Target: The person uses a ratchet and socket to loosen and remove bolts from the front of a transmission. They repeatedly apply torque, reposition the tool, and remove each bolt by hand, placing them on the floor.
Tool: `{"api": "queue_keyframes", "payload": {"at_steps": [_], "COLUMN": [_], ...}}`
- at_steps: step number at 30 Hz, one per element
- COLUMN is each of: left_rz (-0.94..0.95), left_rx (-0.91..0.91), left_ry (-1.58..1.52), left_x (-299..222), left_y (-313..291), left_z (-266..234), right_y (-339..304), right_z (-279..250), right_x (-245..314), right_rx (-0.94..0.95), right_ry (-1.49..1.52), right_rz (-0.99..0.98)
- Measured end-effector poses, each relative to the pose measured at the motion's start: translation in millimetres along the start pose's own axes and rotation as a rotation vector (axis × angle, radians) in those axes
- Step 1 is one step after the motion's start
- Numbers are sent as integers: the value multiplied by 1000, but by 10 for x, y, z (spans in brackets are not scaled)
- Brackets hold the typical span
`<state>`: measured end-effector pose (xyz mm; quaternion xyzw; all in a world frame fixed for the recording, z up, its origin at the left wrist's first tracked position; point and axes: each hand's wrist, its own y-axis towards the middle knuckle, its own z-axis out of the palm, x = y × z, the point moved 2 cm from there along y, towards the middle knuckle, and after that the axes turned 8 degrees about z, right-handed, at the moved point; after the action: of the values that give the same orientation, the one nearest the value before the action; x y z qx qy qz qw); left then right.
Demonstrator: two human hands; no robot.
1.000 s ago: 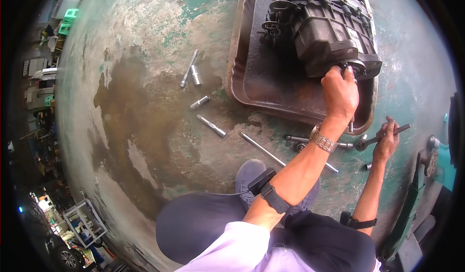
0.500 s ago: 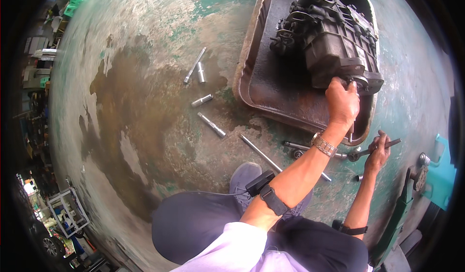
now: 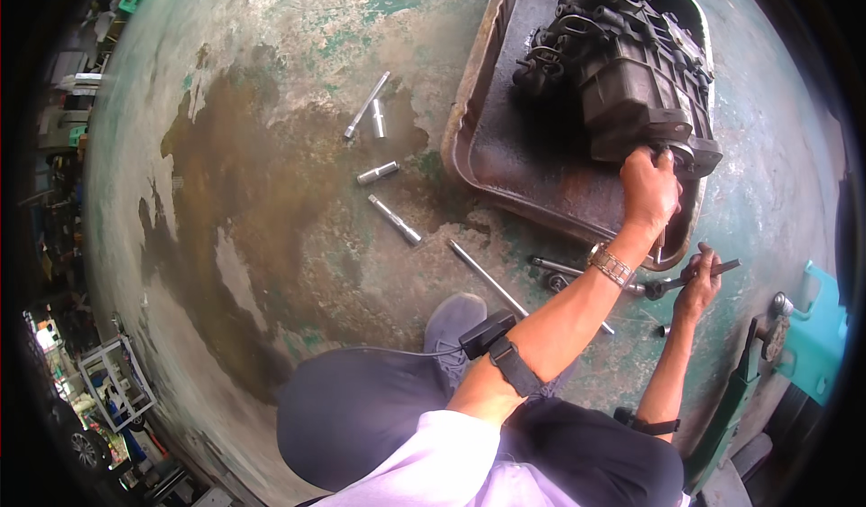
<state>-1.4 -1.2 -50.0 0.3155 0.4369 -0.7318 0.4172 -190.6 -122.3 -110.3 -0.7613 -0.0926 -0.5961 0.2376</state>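
A dark metal gearbox (image 3: 636,83) lies in a black, worn drip tray (image 3: 478,160). My left hand (image 3: 649,187) is closed at its near end, fingers gripping the rounded end flange (image 3: 669,137); the fingertips are partly hidden. Below that hand a thin rod-like piece (image 3: 659,244) shows at the tray's near corner, and I cannot tell whether the hand holds it. Off the tray's near right corner, my right hand (image 3: 696,283) is closed around a wrench (image 3: 727,267), whose ring end points left, close above the tools on the floor.
Several sockets and extension pieces (image 3: 394,219) lie on the stained floor left of the tray. A long steel bar (image 3: 492,277) and a ratchet (image 3: 556,281) lie near my shoes. A small socket (image 3: 663,331) sits below the wrench. At right stand a green metal leg (image 3: 726,408) and a turquoise plastic piece (image 3: 812,336).
The view has shifted slightly, so the tray and gearbox sit a little farther right. The wrench in my right hand has tilted slightly. My left hand keeps its place on the flange.
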Motion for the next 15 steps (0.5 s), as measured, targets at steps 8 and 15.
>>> {"api": "queue_keyframes", "payload": {"at_steps": [8,15], "left_rz": [-241,-153], "left_rx": [146,31], "left_ry": [-161,-32], "left_x": [-21,-108], "left_y": [-1,-104], "left_z": [-75,6], "right_y": [0,-15], "right_z": [25,30], "right_x": [31,44], "right_rx": [9,29], "right_ry": [3,40], "right_rz": [15,34]}}
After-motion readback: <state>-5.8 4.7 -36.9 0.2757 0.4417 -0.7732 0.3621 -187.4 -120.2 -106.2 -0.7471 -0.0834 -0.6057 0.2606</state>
